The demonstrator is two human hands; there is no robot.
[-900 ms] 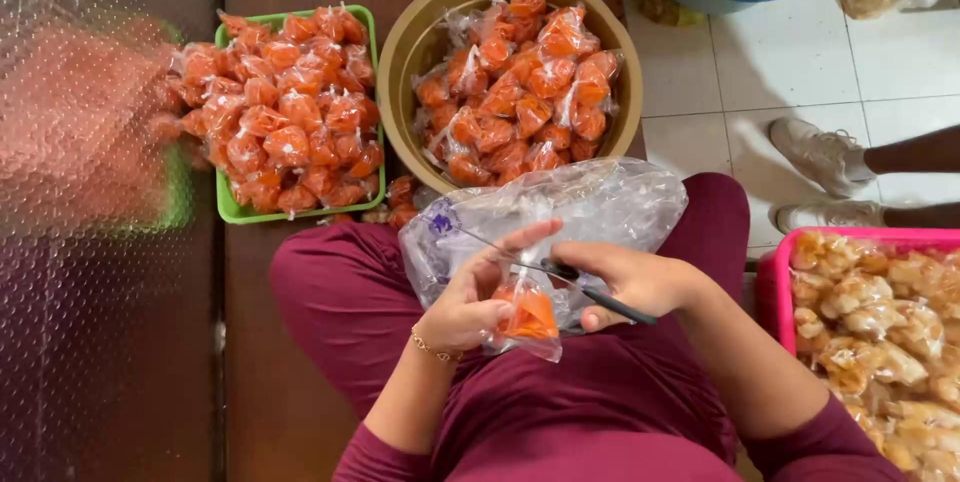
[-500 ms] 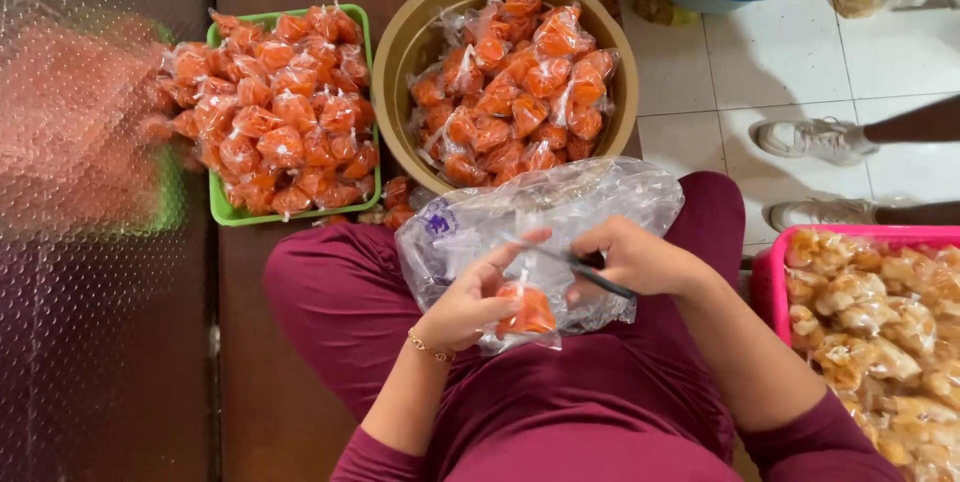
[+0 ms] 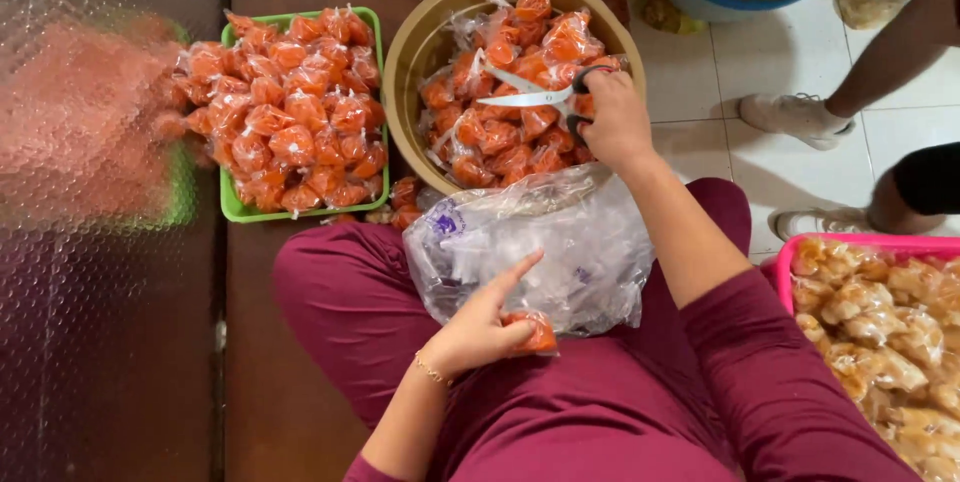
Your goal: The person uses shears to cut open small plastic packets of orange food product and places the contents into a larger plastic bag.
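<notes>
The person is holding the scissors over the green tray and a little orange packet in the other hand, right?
Not quite. The head view shows the right hand holding the scissors over the round tan bowl of orange packets, not the green tray, which sits beside it. The rest is right: the left hand holds a small orange packet.

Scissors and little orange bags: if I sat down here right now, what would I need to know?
Left hand: holds one small orange packet on the lap, against the big clear bag.
Right hand: holds the scissors, open, over the round basin.
Done: basin and green tray are full of orange packets.
Left: the packet in hand is not yet in either.
</notes>
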